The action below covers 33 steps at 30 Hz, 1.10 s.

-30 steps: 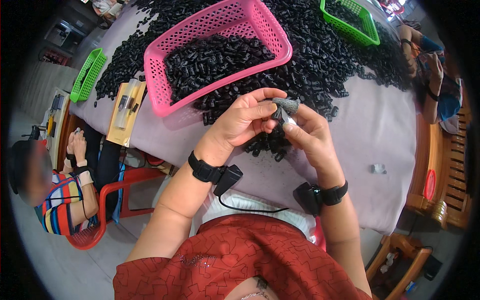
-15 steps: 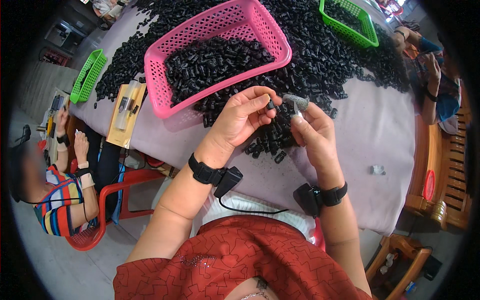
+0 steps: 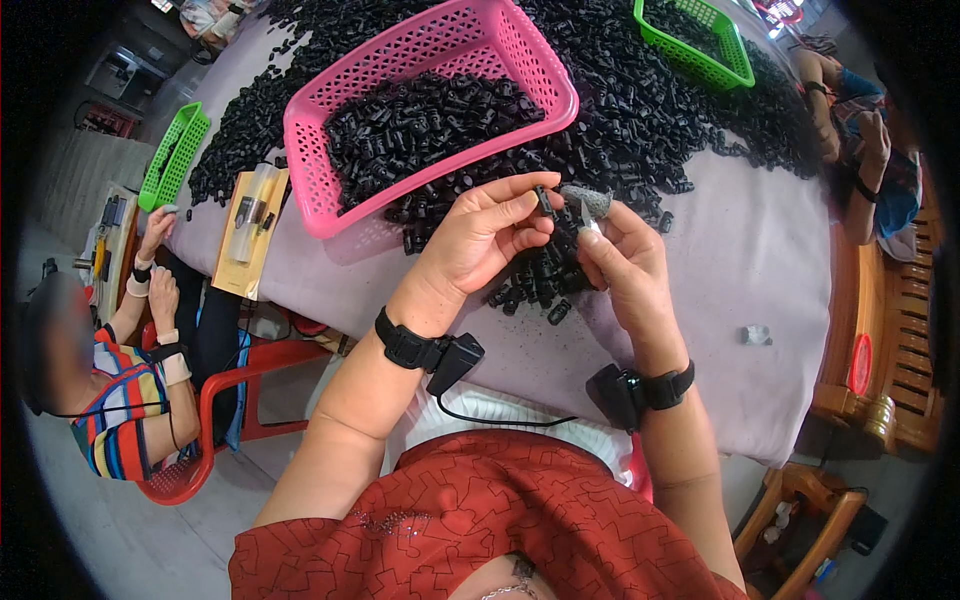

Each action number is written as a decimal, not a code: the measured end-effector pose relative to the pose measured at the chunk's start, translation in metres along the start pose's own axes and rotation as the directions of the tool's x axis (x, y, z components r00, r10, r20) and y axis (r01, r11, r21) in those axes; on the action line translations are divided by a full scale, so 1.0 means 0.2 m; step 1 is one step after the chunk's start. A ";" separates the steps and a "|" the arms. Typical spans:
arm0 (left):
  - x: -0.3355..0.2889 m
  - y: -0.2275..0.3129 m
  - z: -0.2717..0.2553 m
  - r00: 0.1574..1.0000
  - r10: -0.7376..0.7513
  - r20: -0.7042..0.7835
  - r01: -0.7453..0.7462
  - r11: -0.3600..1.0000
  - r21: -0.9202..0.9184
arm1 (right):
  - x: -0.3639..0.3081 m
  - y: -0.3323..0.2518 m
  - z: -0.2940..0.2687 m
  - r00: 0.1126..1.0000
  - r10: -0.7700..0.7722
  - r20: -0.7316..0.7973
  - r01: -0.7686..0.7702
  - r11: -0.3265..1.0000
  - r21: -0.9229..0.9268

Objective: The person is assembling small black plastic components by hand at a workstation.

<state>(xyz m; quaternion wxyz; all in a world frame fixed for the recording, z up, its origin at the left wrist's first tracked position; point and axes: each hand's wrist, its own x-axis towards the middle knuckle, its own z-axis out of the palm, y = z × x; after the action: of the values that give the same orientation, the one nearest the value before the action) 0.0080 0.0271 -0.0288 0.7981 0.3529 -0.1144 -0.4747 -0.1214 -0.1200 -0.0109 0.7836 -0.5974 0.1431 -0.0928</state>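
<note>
Left hand (image 3: 474,237) pinches one black part (image 3: 543,201) above the tabletop (image 3: 722,270); right hand (image 3: 630,265) grips a grey textured piece (image 3: 594,201) just beside it. Judged step: working this part; next move calls for steady pinching.

Looked down, fisheye-wide, from the head, close above left hand (image 3: 475,238) and right hand (image 3: 632,265), facing the table (image 3: 735,245).
</note>
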 end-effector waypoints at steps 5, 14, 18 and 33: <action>0.01 -0.02 -0.04 1.000 -0.014 0.026 0.014 1.000 -0.004 | 0.00 -0.01 0.01 0.998 -0.003 0.063 0.002 1.000 0.031; 0.01 -0.01 -0.01 0.992 -0.016 0.125 0.018 1.000 -0.010 | -0.02 -0.03 0.03 0.976 0.013 0.217 -0.018 1.000 0.019; 0.01 -0.01 0.00 0.992 -0.033 0.120 0.036 0.999 -0.025 | -0.03 -0.04 0.04 0.980 0.006 0.201 -0.005 1.000 -0.007; 0.00 -0.02 0.00 0.989 -0.043 0.139 0.047 0.999 -0.025 | -0.01 -0.01 0.00 0.985 0.042 0.169 -0.037 0.999 -0.034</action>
<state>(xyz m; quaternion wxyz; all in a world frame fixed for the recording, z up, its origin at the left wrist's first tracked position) 0.0050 0.0257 -0.0305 0.7823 0.3101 -0.1548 -0.5176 -0.1227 -0.1204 -0.0097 0.7854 -0.6121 0.0889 -0.0240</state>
